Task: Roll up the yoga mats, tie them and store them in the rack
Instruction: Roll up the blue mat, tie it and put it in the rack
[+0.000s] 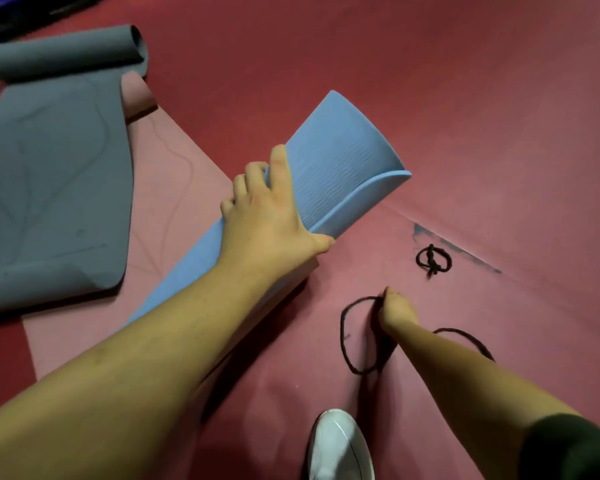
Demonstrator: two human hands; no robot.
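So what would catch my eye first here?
The blue rolled mat in the middle, held by the left-hand grip. Lower right, the right-hand grip holds a dark cord on the red floor. A grey mat lies half unrolled at far left.

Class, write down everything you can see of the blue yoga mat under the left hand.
The blue yoga mat is light blue, foam-like, with a fine wavy ribbing. It is rolled into a tube, its outer flap springing loose at the far end. It slants across the pink mat and red floor. The left hand grips its middle, fingers over the top, thumb on the near side; the forearm hides its near part. It is not tied.
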